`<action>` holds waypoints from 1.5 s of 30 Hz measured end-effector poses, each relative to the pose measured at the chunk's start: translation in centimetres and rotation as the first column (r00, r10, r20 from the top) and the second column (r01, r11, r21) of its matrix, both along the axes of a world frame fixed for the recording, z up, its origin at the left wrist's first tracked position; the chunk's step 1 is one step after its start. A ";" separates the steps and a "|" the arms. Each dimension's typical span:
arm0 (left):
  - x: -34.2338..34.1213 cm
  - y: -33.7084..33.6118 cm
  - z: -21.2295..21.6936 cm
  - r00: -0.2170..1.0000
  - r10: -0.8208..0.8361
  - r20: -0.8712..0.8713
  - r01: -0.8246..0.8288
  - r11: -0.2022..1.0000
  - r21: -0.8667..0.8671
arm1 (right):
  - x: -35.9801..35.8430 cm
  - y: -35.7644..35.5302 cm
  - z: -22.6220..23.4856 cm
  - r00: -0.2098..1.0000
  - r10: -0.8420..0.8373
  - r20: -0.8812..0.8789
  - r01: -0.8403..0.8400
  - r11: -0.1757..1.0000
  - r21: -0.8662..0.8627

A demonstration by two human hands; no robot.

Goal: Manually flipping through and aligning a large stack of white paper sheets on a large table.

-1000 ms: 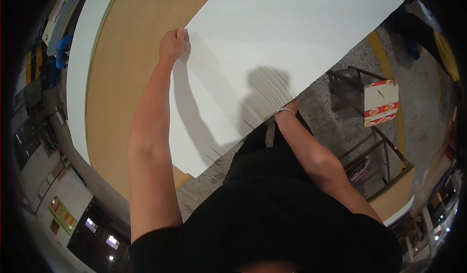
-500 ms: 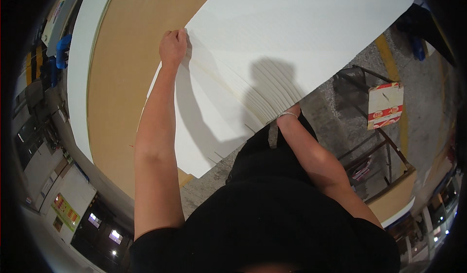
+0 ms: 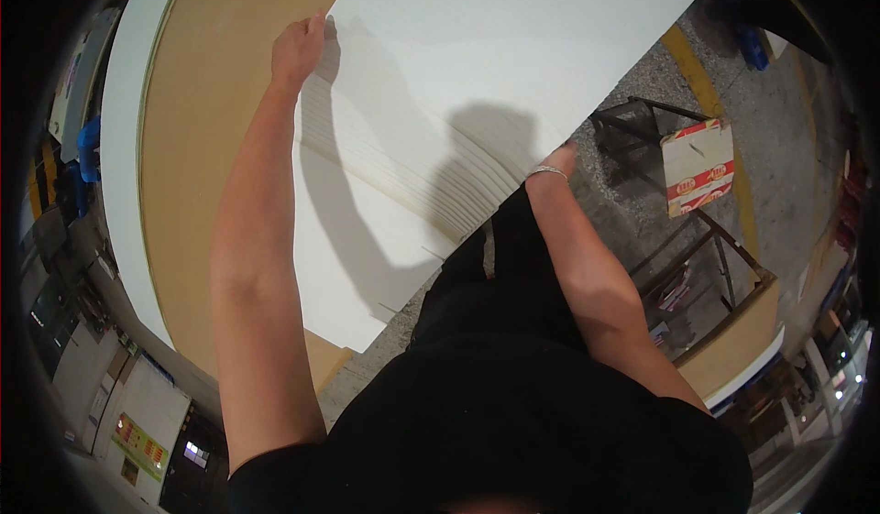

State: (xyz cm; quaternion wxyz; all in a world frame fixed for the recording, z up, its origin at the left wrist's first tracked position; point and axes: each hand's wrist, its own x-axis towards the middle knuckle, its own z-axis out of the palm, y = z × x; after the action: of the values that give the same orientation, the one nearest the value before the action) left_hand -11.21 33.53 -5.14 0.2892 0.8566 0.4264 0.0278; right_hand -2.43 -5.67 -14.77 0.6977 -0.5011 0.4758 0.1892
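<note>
A big white sheet [image 3: 513,47] is lifted off a stack of white sheets [image 3: 367,230] that lies on a tan board [image 3: 211,147]. My left hand [image 3: 298,49] grips the sheet's left edge, arm stretched far forward. My right hand [image 3: 559,158] is mostly hidden under the sheet's near edge; only the wrist with a thin bracelet shows, so its grip cannot be seen. The fanned edges of several sheets show below the lifted one.
A dark metal frame rack [image 3: 697,239] stands on the grey concrete floor at the right, with a red-and-white carton [image 3: 698,166] on it. A yellow floor line [image 3: 706,83] runs past it. A white board edge [image 3: 119,166] borders the tan board at left.
The top sheet has risen and slid away from the stack, exposing more fanned sheet edges. Both hands moved forward with it.
</note>
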 end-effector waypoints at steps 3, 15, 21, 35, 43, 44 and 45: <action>-0.5 0.6 -0.4 0.970 -0.031 -0.240 0.050 0.996 0.073 | -1.0 2.4 2.8 0.988 0.150 0.027 -0.149 0.988 -0.035; 5.8 0.0 -0.4 0.998 0.021 -0.057 -0.019 0.999 0.033 | 7.4 0.8 1.9 0.991 0.010 0.134 0.003 0.996 -0.093; 3.1 0.8 0.5 0.997 0.057 -0.042 -0.052 0.993 0.106 | 5.9 3.9 4.9 0.986 0.110 0.126 -0.105 0.994 -0.042; -13.5 -0.6 0.7 0.980 0.178 -0.085 -0.179 0.984 -0.007 | -5.5 -1.6 2.2 0.950 0.178 -0.256 -0.156 0.983 0.101; -12.6 -2.4 2.3 0.948 0.230 -0.219 -0.212 0.972 0.100 | -7.2 2.4 4.5 0.977 0.206 -0.052 -0.175 0.919 0.354; -12.7 -2.2 2.4 0.949 0.232 -0.215 -0.217 0.972 0.092 | -7.0 2.3 4.4 0.977 0.203 -0.067 -0.181 0.951 0.250; -13.2 -2.3 2.5 0.949 0.232 -0.213 -0.217 0.972 0.090 | -6.9 1.9 4.2 0.977 0.195 -0.083 -0.182 0.973 0.139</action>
State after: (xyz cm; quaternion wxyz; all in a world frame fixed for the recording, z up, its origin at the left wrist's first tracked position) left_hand -24.40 31.24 -2.66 0.2066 0.8093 0.5494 -0.0212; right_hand -9.34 -3.73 -10.54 0.6840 -0.4877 0.4458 0.3093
